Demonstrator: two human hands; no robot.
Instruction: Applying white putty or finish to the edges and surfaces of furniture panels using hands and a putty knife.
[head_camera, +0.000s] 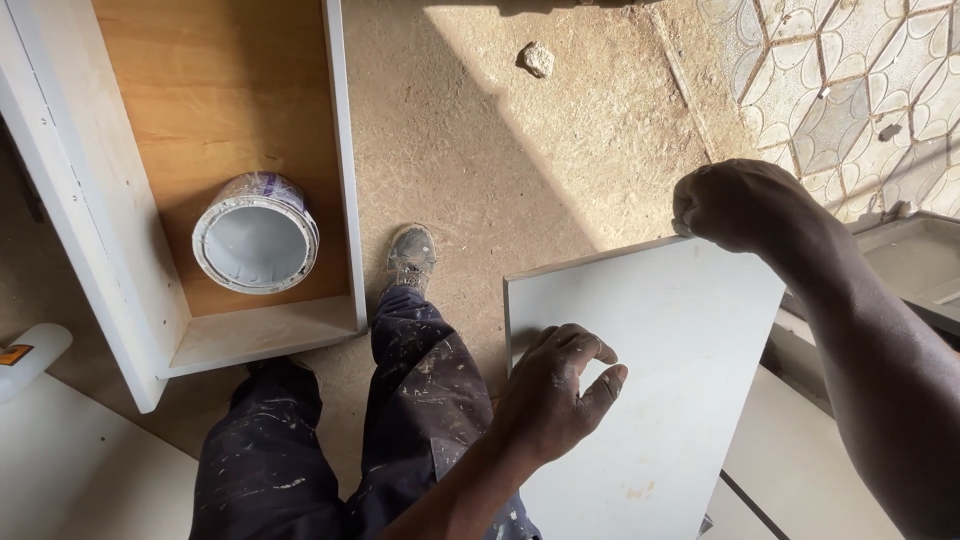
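I look down at a pale grey board (665, 370) standing tilted in front of my legs. My right hand (735, 205) is closed over the board's far top corner and grips it. My left hand (560, 385) rests on the board's face near its left edge, fingers curled, thumb apart, holding nothing. My paint-spattered dark trousers (400, 420) and one shoe (411, 255) show beside the board.
A white-edged wooden drawer box (345, 180) lies on the dusty floor at left, with an open paint tin (256, 234) lying inside. A stone (538, 59) lies farther off. White panels (80, 460) lie at bottom left and right; patterned tiles (850, 90) at top right.
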